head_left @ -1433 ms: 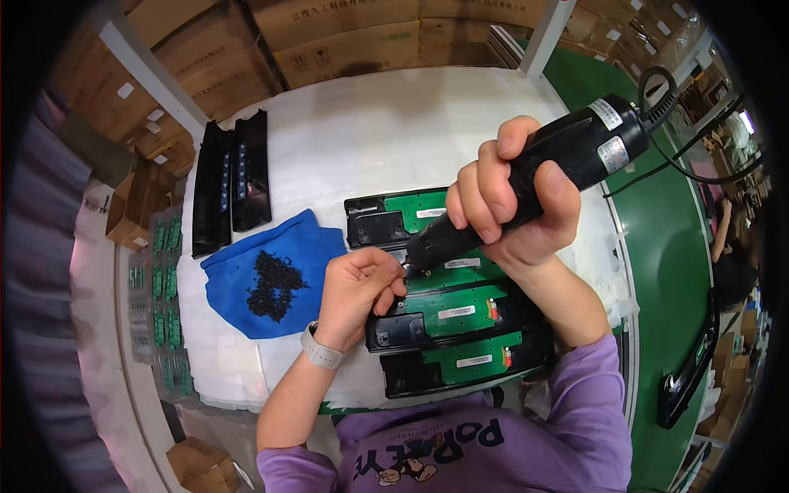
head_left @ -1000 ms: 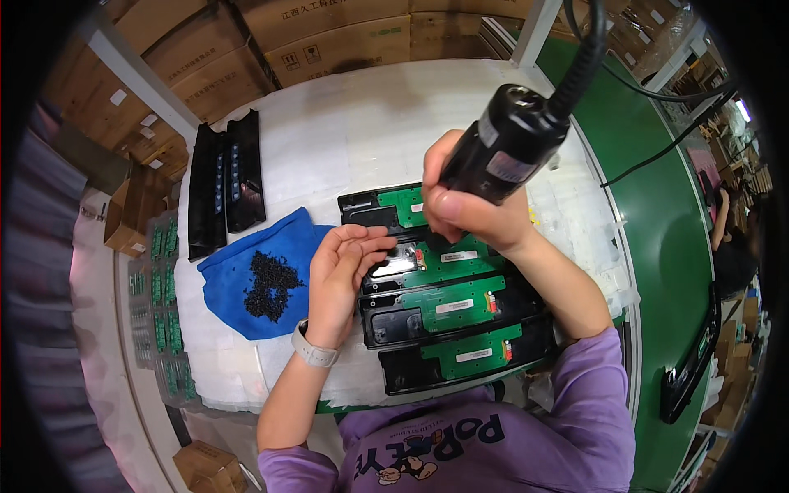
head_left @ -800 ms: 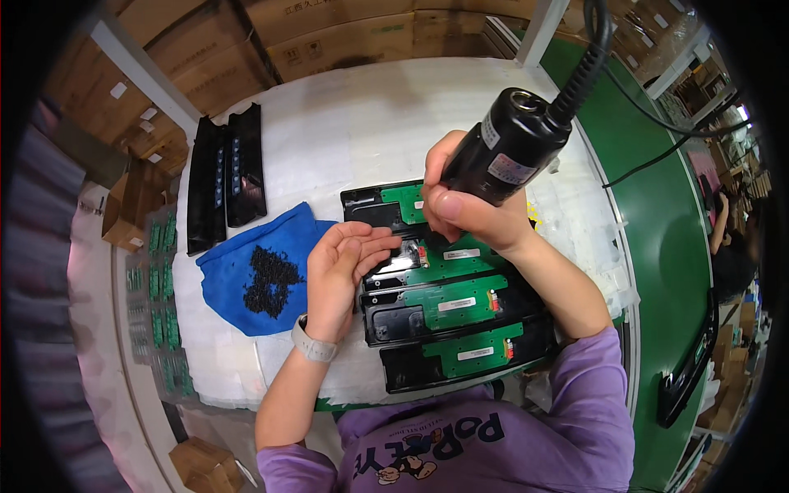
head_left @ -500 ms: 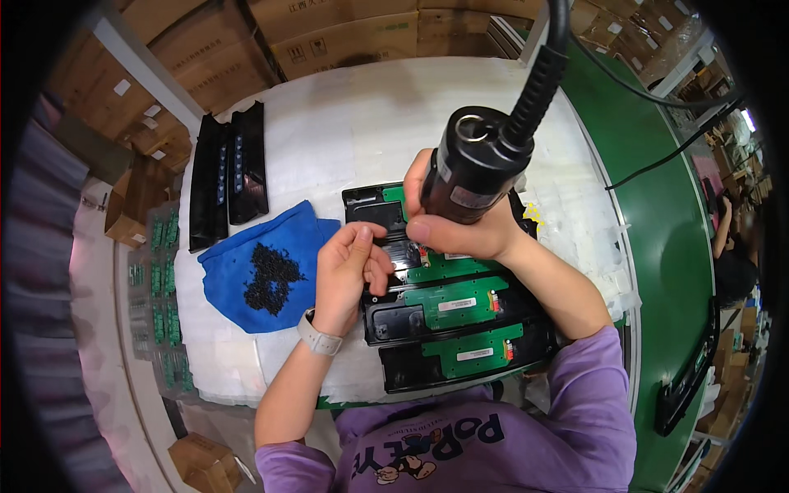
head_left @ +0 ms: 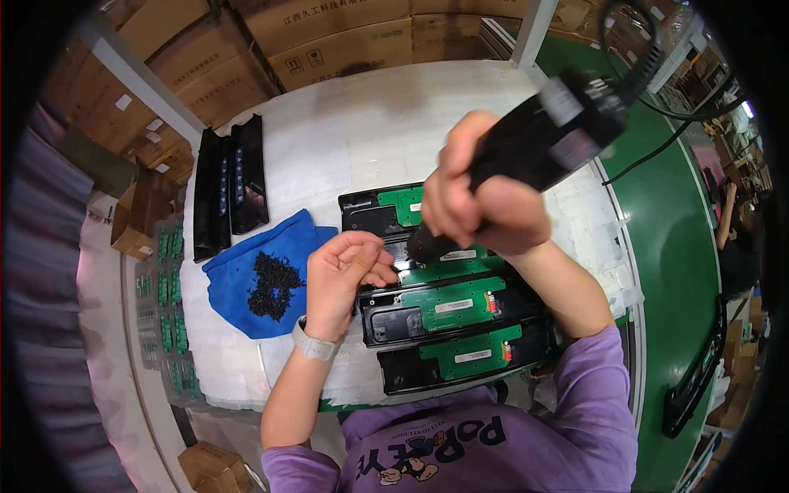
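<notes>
My right hand [head_left: 501, 201] is wrapped round a black corded electric screwdriver [head_left: 542, 135], tilted with its cable end up to the right. Its dark nose points down-left at a black housing [head_left: 374, 215] area in the row, beside a green circuit board [head_left: 468, 264]; whether the tip touches cannot be made out. Close to that nose, my left hand [head_left: 345, 267] has curled fingers with thumb and forefinger together; anything between them is too small to see. Left of it, a heap of small black screws [head_left: 275, 283] lies on a blue cloth [head_left: 230, 287].
More black housings with green boards [head_left: 472, 357] lie nearest my body. Two long black housings [head_left: 246, 177] lie at the far left. Stacked trays of green boards [head_left: 168, 304] stand beside the white-covered table [head_left: 370, 115]. Cardboard boxes [head_left: 345, 45] line the back; a green surface [head_left: 657, 287] runs along the right.
The screwdriver has gone from nearly upright to leaning, its cable end swinging to the right. My right hand has turned with it; my left hand has shifted slightly left, its fingers more curled.
</notes>
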### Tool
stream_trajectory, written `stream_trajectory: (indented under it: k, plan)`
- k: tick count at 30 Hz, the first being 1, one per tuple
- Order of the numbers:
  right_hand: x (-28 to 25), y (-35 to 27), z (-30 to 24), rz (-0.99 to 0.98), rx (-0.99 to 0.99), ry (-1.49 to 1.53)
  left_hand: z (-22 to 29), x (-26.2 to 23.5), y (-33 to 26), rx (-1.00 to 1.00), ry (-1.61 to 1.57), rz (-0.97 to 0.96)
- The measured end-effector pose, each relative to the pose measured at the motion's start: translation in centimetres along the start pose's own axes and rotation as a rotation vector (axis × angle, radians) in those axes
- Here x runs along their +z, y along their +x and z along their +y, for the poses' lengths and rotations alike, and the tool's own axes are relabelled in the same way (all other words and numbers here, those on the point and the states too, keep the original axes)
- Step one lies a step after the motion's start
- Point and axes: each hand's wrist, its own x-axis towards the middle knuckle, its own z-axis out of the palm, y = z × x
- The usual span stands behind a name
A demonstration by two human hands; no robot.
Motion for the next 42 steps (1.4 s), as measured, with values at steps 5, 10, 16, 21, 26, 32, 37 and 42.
stream_trajectory:
  k: [5, 10, 16, 21, 26, 32, 37, 42]
  plan:
    - [-0.3, 0.1, -0.1, 0.049, -0.205, 0.177, -0.3, 0.9, -0.9, 0.021, 0.061, -0.041]
    - [-0.2, -0.1, 0.1, 0.142, -0.197, 0.19, -0.2, 1.0, -0.8, 0.042, 0.006, -0.047]
    - [0.0, -0.1, 0.1, 0.151, -0.225, 0.161, 0.1, 0.9, -0.9, -0.06, -0.105, -0.088]
    - [0.3, -0.1, 0.2, 0.116, -0.191, 0.137, 0.0, 1.2, -1.2, -0.074, -0.033, -0.09]
    - [0.6, -0.1, -0.2, 0.206, -0.216, 0.178, -0.1, 1.0, -1.0, -0.052, -0.023, -0.06]
    - [0.8, -0.3, 0.1, 0.215, -0.18, 0.184, 0.2, 0.6, -0.9, -0.063, -0.007, -0.116]
    - [0.5, -0.6, 0.1, 0.088, -0.236, 0.096, 0.2, 0.2, -0.6, -0.082, 0.06, -0.122]
    - [1.0, -0.6, 0.0, 0.167, -0.22, 0.137, 0.2, 0.3, -0.7, -0.079, 0.032, -0.121]
